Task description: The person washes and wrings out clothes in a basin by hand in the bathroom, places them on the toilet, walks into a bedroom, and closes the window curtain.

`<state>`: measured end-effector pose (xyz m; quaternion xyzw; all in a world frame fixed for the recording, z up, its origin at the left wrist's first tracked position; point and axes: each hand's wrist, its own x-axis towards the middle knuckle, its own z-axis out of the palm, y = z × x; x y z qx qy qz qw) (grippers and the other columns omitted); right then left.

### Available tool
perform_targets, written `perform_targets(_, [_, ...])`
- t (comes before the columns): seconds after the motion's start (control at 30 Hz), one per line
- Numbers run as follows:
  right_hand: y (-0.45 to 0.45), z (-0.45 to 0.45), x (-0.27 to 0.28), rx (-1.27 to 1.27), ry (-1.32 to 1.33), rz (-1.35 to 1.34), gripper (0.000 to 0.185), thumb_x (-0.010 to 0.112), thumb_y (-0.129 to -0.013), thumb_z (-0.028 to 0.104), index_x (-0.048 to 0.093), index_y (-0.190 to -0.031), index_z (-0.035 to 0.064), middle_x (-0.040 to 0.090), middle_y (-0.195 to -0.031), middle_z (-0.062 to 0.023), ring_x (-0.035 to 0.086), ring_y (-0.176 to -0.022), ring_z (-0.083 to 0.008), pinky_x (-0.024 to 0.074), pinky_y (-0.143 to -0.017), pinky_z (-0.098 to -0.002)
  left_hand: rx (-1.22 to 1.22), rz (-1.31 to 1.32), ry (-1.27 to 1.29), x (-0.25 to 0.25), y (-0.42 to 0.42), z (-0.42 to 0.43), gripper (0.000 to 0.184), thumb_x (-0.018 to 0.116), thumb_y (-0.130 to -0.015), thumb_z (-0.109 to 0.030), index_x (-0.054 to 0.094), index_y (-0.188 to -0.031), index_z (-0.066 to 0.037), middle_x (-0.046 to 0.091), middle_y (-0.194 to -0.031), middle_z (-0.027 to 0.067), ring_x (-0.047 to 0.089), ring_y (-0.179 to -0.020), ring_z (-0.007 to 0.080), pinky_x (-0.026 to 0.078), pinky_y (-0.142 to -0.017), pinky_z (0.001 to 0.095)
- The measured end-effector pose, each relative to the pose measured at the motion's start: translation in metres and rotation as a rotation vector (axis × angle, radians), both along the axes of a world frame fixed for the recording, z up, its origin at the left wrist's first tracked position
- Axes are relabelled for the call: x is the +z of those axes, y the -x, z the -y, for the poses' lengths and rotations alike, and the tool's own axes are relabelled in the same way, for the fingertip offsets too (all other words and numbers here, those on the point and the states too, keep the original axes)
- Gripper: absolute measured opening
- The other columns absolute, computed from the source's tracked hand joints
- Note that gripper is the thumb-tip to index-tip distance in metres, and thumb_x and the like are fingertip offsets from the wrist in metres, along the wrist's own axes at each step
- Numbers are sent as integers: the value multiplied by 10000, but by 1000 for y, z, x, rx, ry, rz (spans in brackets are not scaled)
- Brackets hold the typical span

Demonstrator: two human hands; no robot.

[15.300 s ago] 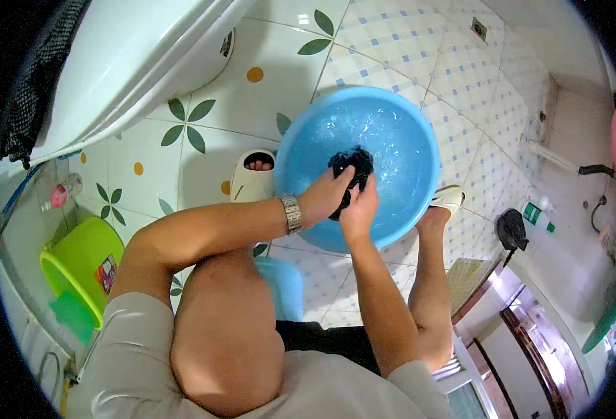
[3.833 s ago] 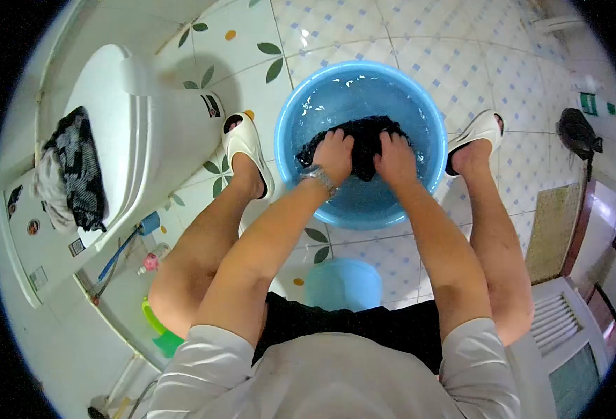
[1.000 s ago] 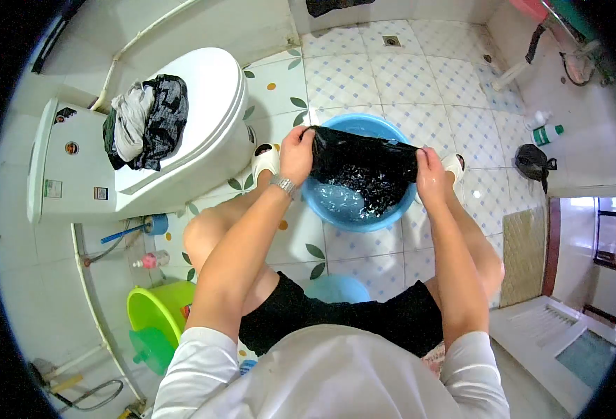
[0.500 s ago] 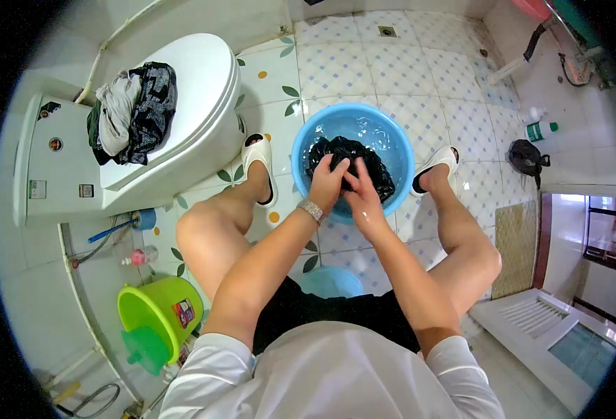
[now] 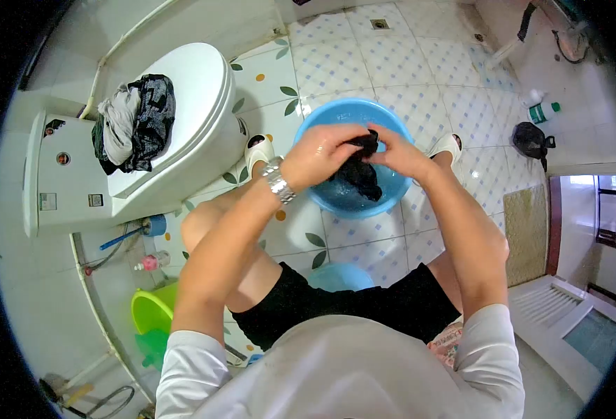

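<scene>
Black cloth, bunched in the grip and dangling just below it! Left hand, wristwatch behind it, pinches one side; right hand clasps the other. Beneath both sits the blue basin; off to the grip's left, clothes lie piled on the toilet lid.

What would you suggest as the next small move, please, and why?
I would probably squeeze the bunched black fabric next, since the left hand and the right hand both grip it above the round blue plastic basin, which could catch any drips.
</scene>
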<state>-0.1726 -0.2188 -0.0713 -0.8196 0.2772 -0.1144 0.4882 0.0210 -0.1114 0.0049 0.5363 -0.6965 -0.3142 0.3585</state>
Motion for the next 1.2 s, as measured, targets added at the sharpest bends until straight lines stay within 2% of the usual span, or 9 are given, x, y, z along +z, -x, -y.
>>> perform_targets(0.1, [-2, 4, 20, -92, -350, 134, 274, 700, -805, 152, 631, -1024, 1, 672, -921, -102, 613, -863, -203, 475, -808, -340, 181, 42, 0, 10, -19, -6, 222, 603, -880, -121, 639, -1081, -34, 676, -912, 168, 663, -826, 278, 511, -754, 355])
perform_targets(0.2, [-6, -4, -10, -318, -329, 83, 252, 691, -808, 135, 625, -1007, -4, 663, -894, -101, 616, -821, -200, 483, -753, -338, 425, 106, -53, -20, -29, -5, 201, 606, -893, -172, 632, -1048, -46, 685, -867, 178, 654, -776, 373, 519, -687, 400])
perform_targets(0.37, [-29, -32, 8, -573, -237, 219, 291, 670, -827, 121, 607, -1078, -13, 668, -912, -127, 629, -844, -200, 495, -769, -320, 552, -257, -199, -54, -17, 6, 305, 629, -909, -273, 608, -1049, -3, 672, -841, 158, 663, -781, 258, 516, -708, 348])
perform_targets(0.47, [-47, -48, 31, -491, -73, 387, 344, 664, -832, 99, 590, -1150, -11, 660, -994, -134, 628, -871, -197, 497, -799, -316, 377, -664, -185, -26, 9, 6, 357, 627, -929, -305, 573, -1089, 9, 621, -895, 39, 581, -787, 129, 496, -733, 294])
perform_targets(0.53, [-44, -50, 31, -364, 27, 311, 483, 652, -844, 78, 518, -1304, 12, 611, -1149, -130, 598, -968, -188, 497, -835, -318, 399, -566, -183, -21, 12, 6, 355, 641, -920, -277, 563, -1119, 7, 638, -952, 49, 598, -823, 126, 503, -758, 281])
perform_targets(0.67, [-29, -52, 58, -239, -583, 458, 823, 665, -828, 36, 217, -1518, 75, 477, -1337, -104, 510, -1119, -205, 459, -952, -330, 433, -803, -213, -23, 1, 15, 343, 645, -911, -196, 562, -1159, 25, 673, -1004, 92, 636, -874, 140, 522, -781, 287])
perform_targets(0.77, [-18, -52, 52, -455, 49, 503, 990, 762, -759, 79, 146, -1534, 82, 407, -1408, -147, 449, -1242, -239, 373, -1058, -374, 430, -653, -75, -25, 8, 19, 300, 616, -924, -161, 571, -1144, 38, 680, -980, 98, 644, -863, 143, 532, -754, 294])
perform_targets(0.87, [-19, -64, 31, -377, -317, 486, 1010, 798, -728, 114, 172, -1518, 67, 394, -1417, -148, 404, -1295, -247, 339, -1084, -374, 347, -731, -40, -14, 17, 18, 316, 614, -924, -160, 567, -1165, 38, 678, -989, 90, 645, -865, 147, 531, -766, 293])
perform_targets(1.2, [-58, -66, -3, -240, -430, 217, 796, 854, -699, 198, 432, -1342, -4, 583, -1235, -96, 557, -1118, -219, 442, -965, -349, 283, -1250, -117, 15, 3, 18, 268, 591, -937, -213, 593, -1101, -1, 669, -944, 53, 645, -839, 147, 530, -778, 300])
